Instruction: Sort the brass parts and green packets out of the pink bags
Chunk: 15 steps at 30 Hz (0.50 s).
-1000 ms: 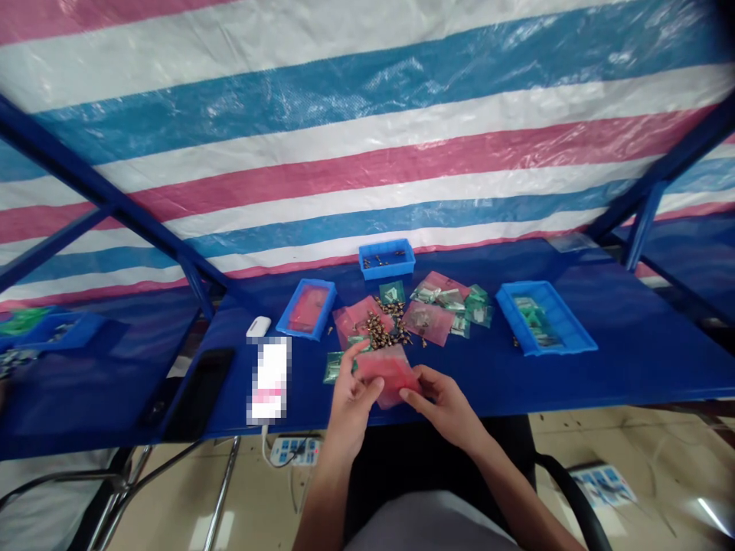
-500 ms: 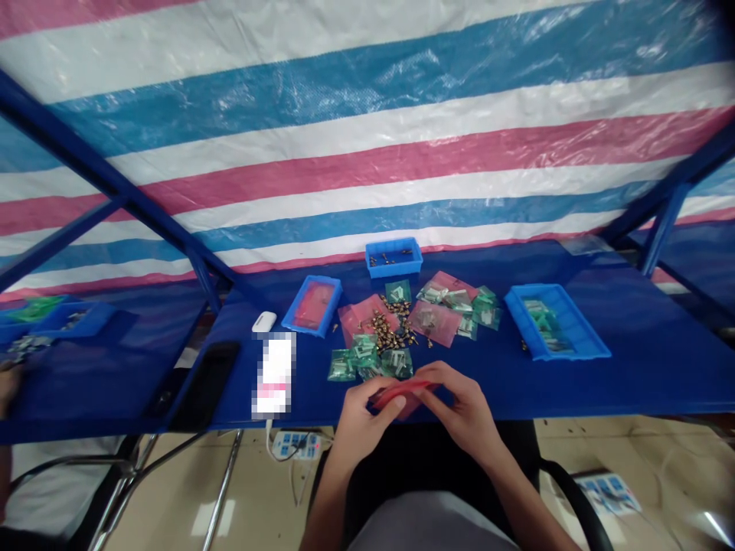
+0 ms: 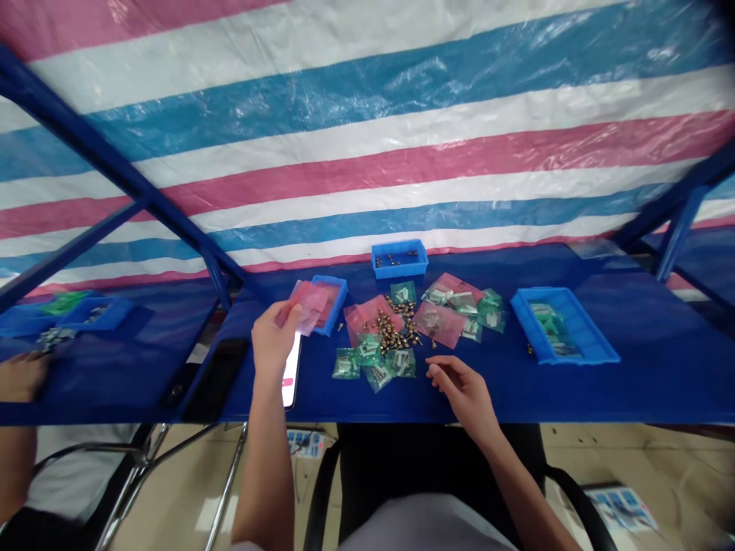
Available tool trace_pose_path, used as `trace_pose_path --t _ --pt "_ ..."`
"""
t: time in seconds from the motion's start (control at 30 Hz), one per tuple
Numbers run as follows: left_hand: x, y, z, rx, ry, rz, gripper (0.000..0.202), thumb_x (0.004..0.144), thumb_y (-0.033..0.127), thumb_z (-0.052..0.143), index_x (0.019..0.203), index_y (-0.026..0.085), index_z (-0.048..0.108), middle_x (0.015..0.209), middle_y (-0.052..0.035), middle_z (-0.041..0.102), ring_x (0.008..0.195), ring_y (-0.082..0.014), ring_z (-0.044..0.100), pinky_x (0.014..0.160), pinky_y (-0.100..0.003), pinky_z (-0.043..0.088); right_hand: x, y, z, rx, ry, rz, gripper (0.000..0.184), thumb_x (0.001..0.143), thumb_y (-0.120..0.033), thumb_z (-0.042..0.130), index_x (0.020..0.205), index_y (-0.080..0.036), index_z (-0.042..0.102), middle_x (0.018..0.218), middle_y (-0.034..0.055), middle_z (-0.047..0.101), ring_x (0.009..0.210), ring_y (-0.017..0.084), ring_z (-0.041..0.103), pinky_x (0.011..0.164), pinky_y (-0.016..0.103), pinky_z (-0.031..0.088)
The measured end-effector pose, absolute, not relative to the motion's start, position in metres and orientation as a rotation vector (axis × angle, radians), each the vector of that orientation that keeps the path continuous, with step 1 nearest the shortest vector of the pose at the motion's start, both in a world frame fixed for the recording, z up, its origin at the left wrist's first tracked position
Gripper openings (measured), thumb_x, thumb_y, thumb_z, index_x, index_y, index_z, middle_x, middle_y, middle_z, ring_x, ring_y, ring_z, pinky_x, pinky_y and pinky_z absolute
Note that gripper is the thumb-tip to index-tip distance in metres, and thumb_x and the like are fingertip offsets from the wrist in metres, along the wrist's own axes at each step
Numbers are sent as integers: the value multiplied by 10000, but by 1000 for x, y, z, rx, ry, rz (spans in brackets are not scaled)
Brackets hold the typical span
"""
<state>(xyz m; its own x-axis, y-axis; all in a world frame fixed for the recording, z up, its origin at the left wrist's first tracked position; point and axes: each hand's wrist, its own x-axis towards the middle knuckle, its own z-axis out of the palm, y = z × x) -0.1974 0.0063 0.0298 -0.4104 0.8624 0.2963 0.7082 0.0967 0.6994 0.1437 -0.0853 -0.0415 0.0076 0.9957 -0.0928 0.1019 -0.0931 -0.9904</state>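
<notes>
At the left, my left hand (image 3: 274, 340) pinches a pink plastic bag (image 3: 311, 304) between thumb and fingers, over the near edge of a small blue tray (image 3: 329, 327) that has more pink bags in it. My right hand (image 3: 462, 392) hovers near the table's front, its fingers loosely bent and apart, with nothing visible in them. Between my hands lie a pile of small brass-coloured metal fittings (image 3: 391, 335), several green bags of metal parts (image 3: 368, 349) and a flat pink bag (image 3: 376, 307). To the right of the pile are filled pink bags (image 3: 440, 324).
A blue tray (image 3: 400, 268) with a few fittings stands at the back, and a larger blue tray (image 3: 589, 325) with green bags at the right. A lit phone (image 3: 291, 375) lies partly under my left arm. A dark phone (image 3: 217, 379) is further left, near another person's hand (image 3: 24, 376).
My hands have separated. My left hand has carried a pink bag from the front middle to the left tray; my right hand has let go of it and stays near the front edge.
</notes>
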Motion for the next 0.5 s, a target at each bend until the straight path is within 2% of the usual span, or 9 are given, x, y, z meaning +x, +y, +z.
trace_pose_path --t 0.13,0.27,0.37,0.5 --pt "-211 49 28 1675 2366 784 353 851 401 545 1098 198 695 976 -62 739 933 -235 683 807 -294 502 145 -85 -40 -1322 -1228 1257 348 899 -497 618 1050 -189 678 834 50 686 716 159 617 628 249 499" --pt "-206 63 26 1748 2285 552 353 833 338 556 1136 213 686 955 -57 752 892 -227 694 766 -272 498 146 -85 -39 -1314 -1247 1259 350 907 -499 606 1043 -185 682 844 55 690 731 162 628 644 253 507" --pt "-203 65 32 1812 2231 379 344 873 338 504 1140 226 690 1017 -67 752 898 -225 694 754 -265 496 146 -85 -38 -1309 -1272 1247 359 914 -499 595 1046 -177 683 842 59 693 747 171 639 661 261 516" --pt "-196 62 43 1851 2322 185 327 877 299 495 1106 205 709 1071 -143 731 987 -311 668 827 -367 492 145 -84 -37 -1323 -1299 1226 363 911 -501 596 1041 -174 688 836 60 694 760 183 649 674 273 526"
